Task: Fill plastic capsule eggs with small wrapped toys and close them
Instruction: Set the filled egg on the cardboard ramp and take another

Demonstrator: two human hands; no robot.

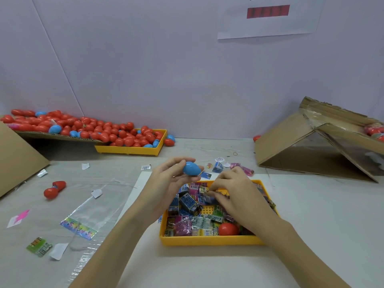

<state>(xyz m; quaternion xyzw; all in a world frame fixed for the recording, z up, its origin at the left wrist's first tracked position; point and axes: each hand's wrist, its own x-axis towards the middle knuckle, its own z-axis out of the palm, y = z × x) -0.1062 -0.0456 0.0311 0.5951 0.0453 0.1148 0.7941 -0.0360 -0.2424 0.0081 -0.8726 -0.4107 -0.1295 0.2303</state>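
My left hand (172, 175) holds a blue capsule egg (191, 168) between thumb and fingers, just above the far edge of a yellow tray (207, 240). The tray is packed with several small wrapped toys (188, 203) and one red egg half (228, 229). My right hand (232, 194) reaches down into the tray, and its fingertips pinch a small wrapped toy (208, 198) among the others. My right forearm covers the tray's right side.
A second yellow tray (128, 149) and a cardboard flap at the back left hold a heap of red and blue eggs (99, 129). An open red egg (54, 189) lies on the left. Clear bags, paper scraps and loose toy packets (218, 167) litter the table. A tipped cardboard box (315, 146) stands at right.
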